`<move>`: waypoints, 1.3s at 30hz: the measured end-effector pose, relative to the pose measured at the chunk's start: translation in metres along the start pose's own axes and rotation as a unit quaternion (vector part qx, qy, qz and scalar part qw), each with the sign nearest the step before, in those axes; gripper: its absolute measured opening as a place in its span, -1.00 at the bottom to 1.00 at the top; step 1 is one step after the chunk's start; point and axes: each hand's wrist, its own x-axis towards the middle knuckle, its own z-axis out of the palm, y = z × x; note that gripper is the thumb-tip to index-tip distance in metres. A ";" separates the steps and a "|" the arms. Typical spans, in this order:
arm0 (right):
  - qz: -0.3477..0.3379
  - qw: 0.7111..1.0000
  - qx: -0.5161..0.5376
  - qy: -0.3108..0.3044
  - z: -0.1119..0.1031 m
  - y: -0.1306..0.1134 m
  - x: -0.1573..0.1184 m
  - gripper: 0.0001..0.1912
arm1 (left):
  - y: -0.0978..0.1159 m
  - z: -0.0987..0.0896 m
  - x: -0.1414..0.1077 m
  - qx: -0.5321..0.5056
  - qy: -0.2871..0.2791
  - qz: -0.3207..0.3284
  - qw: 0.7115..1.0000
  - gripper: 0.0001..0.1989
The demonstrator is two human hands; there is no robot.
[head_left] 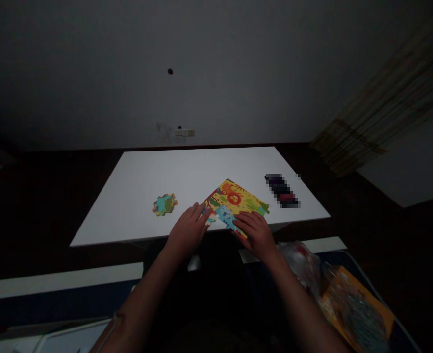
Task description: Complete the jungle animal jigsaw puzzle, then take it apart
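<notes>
A partly joined jigsaw puzzle (234,197), yellow with a lion and other animals, lies at the table's near edge, one corner jutting over it. My left hand (187,228) is closed on a small puzzle piece (211,218) with white and blue on it, at the puzzle's left side; its fingers partly cover the piece. On the near right side, my right hand (256,234) grips the puzzle by its blue animal part, fingers on top. Its thumb is hard to make out in the dim light. Apart on the left sits a small pile of loose puzzle pieces (165,204).
The white table (190,166) stands before a grey wall with sockets (184,133). A dark pixelated object (281,190) lies on its right. Beside my right arm are a clear plastic bag (300,260) and an orange packet (359,309). A curtain (370,113) hangs at right.
</notes>
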 end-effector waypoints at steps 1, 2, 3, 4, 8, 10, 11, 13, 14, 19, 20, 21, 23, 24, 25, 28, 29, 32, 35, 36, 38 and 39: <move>-0.005 1.000 -0.002 0.004 0.002 0.002 -0.001 -0.71 | 0.002 0.001 -0.002 0.006 -0.006 0.001 1.000 -0.41; -0.007 1.000 0.000 0.003 0.003 0.004 -0.002 -0.70 | 0.003 0.002 -0.003 0.012 -0.010 0.002 1.000 -0.41; -0.006 1.000 0.005 -0.001 0.004 0.007 -0.002 -0.69 | 0.004 0.003 -0.005 0.018 -0.016 0.003 1.000 -0.40; 0.000 1.000 0.013 -0.007 0.004 0.009 -0.002 -0.67 | 0.005 0.003 -0.007 0.023 -0.022 0.006 0.999 -0.39; 0.059 0.997 0.037 -0.015 0.001 0.011 0.004 -0.63 | 0.006 0.002 -0.016 0.033 -0.046 0.013 0.998 -0.36; 0.082 0.995 0.045 0.016 0.000 0.010 0.010 -0.65 | 0.006 0.002 -0.020 0.032 -0.048 0.012 0.998 -0.37; 0.096 0.993 0.051 0.036 0.000 0.010 0.013 -0.67 | 0.007 0.001 -0.022 0.029 -0.044 0.010 0.999 -0.38; 0.133 0.986 0.069 0.074 0.000 0.010 0.020 -0.70 | 0.007 -0.002 -0.023 0.014 -0.031 0.004 0.999 -0.41; 0.152 0.981 0.080 0.089 0.000 0.011 0.023 -0.70 | 0.007 -0.004 -0.022 0.002 -0.024 0.000 1.000 -0.43; 0.197 0.971 0.091 0.104 -0.001 0.010 0.040 -0.68 | -0.003 -0.012 -0.013 -0.077 0.011 -0.044 0.996 -0.51; 0.192 0.973 0.078 0.098 -0.001 0.008 0.043 -0.67 | -0.005 -0.012 -0.012 -0.090 0.025 -0.056 0.994 -0.51; 0.179 0.978 0.063 0.088 -0.002 0.005 0.046 -0.66 | -0.007 -0.011 -0.011 -0.103 0.038 -0.066 0.992 -0.51; 0.132 0.989 0.040 0.060 -0.001 -0.005 0.051 -0.61 | -0.010 -0.007 -0.010 -0.121 0.059 -0.081 0.988 -0.50; 0.104 0.993 0.033 0.039 0.000 -0.011 0.054 -0.59 | -0.011 -0.004 -0.009 -0.126 0.067 -0.085 0.986 -0.50; 0.076 0.997 0.027 0.013 0.002 -0.018 0.056 -0.57 | -0.011 -0.001 -0.008 -0.127 0.074 -0.088 0.985 -0.50; 0.036 0.997 -0.001 -0.067 0.009 -0.037 0.058 -0.53 | -0.012 0.006 0.002 -0.107 0.088 -0.079 0.987 -0.50; 0.034 0.996 -0.010 -0.086 0.012 -0.042 0.057 -0.52 | -0.011 0.006 0.007 -0.096 0.085 -0.071 0.989 -0.49; 0.032 0.994 -0.014 -0.102 0.014 -0.047 0.052 -0.44 | -0.010 0.006 0.024 -0.071 0.055 -0.047 0.995 -0.48; 0.020 0.995 0.012 -0.095 0.013 -0.040 0.044 -0.42 | -0.007 0.003 0.037 -0.064 0.023 -0.015 0.998 -0.49; 0.013 0.995 0.022 -0.092 0.012 -0.036 0.042 -0.45 | -0.006 0.003 0.038 -0.066 0.011 -0.002 0.998 -0.49; -0.002 0.995 0.040 -0.095 0.011 -0.027 0.036 -0.47 | -0.004 0.004 0.037 -0.076 -0.013 0.024 0.997 -0.51; -0.007 0.994 0.048 -0.099 0.011 -0.023 0.033 -0.47 | -0.003 0.004 0.035 -0.082 -0.022 0.034 0.996 -0.52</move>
